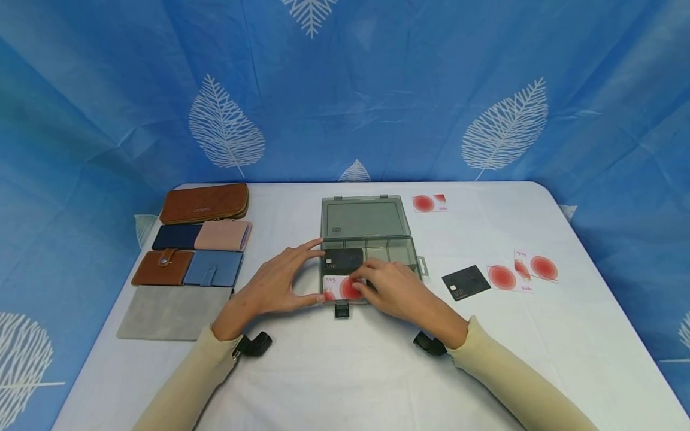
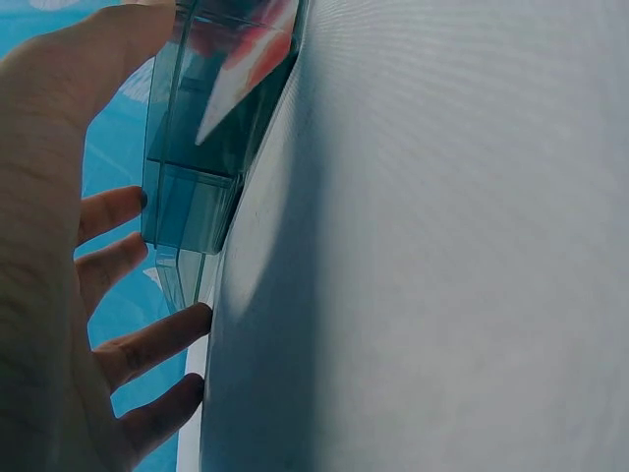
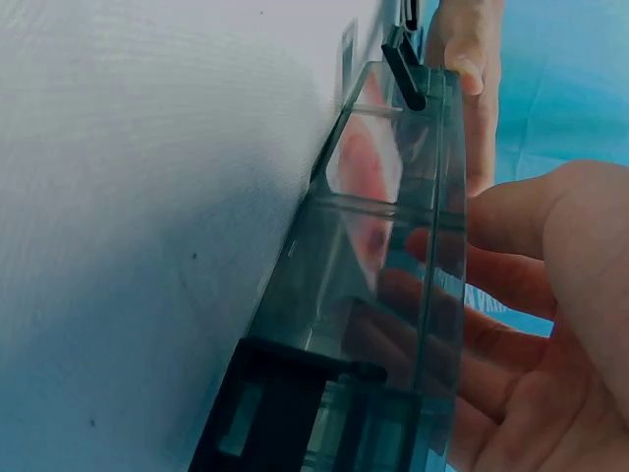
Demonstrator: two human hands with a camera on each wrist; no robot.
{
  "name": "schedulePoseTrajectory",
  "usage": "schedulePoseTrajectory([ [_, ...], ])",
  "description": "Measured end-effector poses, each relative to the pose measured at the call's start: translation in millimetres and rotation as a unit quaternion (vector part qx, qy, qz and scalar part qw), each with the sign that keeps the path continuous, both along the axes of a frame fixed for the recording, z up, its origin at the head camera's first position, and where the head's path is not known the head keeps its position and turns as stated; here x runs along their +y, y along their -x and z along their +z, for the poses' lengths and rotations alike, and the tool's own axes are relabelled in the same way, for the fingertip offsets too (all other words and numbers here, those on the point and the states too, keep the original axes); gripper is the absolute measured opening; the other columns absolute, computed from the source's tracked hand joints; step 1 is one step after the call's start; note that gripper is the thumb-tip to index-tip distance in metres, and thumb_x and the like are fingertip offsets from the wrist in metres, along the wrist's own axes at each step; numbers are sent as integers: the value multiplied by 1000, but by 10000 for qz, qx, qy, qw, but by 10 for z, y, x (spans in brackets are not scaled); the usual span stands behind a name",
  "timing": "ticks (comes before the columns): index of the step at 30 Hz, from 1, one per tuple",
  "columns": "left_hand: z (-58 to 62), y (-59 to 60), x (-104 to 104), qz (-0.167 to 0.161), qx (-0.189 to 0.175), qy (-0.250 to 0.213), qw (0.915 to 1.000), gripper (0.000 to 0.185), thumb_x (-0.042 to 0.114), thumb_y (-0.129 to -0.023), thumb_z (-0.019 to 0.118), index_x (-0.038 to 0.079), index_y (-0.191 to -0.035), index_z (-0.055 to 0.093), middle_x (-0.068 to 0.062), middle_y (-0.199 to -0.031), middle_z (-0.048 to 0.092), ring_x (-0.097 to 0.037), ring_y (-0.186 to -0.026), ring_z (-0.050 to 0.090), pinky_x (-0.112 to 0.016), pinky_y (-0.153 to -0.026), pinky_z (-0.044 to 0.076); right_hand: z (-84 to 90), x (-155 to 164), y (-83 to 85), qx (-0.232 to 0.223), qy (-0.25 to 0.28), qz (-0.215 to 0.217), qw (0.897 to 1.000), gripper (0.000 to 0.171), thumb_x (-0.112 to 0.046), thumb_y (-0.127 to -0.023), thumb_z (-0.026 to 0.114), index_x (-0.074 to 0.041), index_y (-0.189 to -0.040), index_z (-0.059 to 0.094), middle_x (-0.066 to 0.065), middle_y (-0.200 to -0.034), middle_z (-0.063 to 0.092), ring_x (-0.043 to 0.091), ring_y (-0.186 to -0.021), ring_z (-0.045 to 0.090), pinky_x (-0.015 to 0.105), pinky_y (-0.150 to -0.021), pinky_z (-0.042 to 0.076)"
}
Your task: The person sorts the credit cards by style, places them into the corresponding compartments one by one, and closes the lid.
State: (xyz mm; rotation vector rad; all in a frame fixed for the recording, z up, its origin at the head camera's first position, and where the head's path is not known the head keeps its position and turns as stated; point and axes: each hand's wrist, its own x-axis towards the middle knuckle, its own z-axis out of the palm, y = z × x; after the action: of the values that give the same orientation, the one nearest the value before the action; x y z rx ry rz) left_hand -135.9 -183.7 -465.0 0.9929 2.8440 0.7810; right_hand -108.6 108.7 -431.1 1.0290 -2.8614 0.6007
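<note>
A translucent grey-green compartment box (image 1: pixel 366 216) lies with its lid tipped back, away from me. Inside its left side are a black VIP card (image 1: pixel 342 261) and, nearer to me, a white card with red circles (image 1: pixel 335 288). My right hand (image 1: pixel 396 290) reaches into the box, its thumb and index finger pinching the right part of the red-and-white card. Through the box wall in the right wrist view, that card (image 3: pixel 364 167) looks tilted. My left hand (image 1: pixel 275 281) is spread along the box's left side, thumb by the near corner and fingertips touching the edge.
Right of the box lie another black card (image 1: pixel 466 282) and several red-and-white cards (image 1: pixel 502 278), with one more card (image 1: pixel 429 203) further back. On the left are a long brown wallet (image 1: pixel 205 202), smaller wallets (image 1: pixel 214 267) and a grey flat pouch (image 1: pixel 175 312).
</note>
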Motion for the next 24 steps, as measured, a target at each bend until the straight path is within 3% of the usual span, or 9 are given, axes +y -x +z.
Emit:
schedulePoseTrajectory([
  [11,9,-13,0,5,112,-54,9999,92,63,-86,82,22,-162,49,5,-176,32,-31,-145,53,-62,-105,51,15,-16,-27,73,-458,-114,9989,21,-35,-104,74,-19,-115,81,-1,-107,77,15,-64,66,29,-53,49],
  [17,-2,-18,1,39,96,-23,9999,93,64,-86,81,21,-161,50,5,-176,32,-32,-146,52,-63,-106,50,188,91,29,-422,-212,-75,9989,29,-39,-107,69,-19,-126,80,1,-120,79,22,-91,76,41,-72,60],
  [24,-31,-26,18,17,83,-21,10000,92,65,-86,82,20,-160,52,6,-175,32,-30,-146,52,-62,-108,49,399,540,353,-717,1010,-235,9920,30,-25,-105,74,-11,-132,76,3,-127,77,27,-116,73,53,-97,58],
])
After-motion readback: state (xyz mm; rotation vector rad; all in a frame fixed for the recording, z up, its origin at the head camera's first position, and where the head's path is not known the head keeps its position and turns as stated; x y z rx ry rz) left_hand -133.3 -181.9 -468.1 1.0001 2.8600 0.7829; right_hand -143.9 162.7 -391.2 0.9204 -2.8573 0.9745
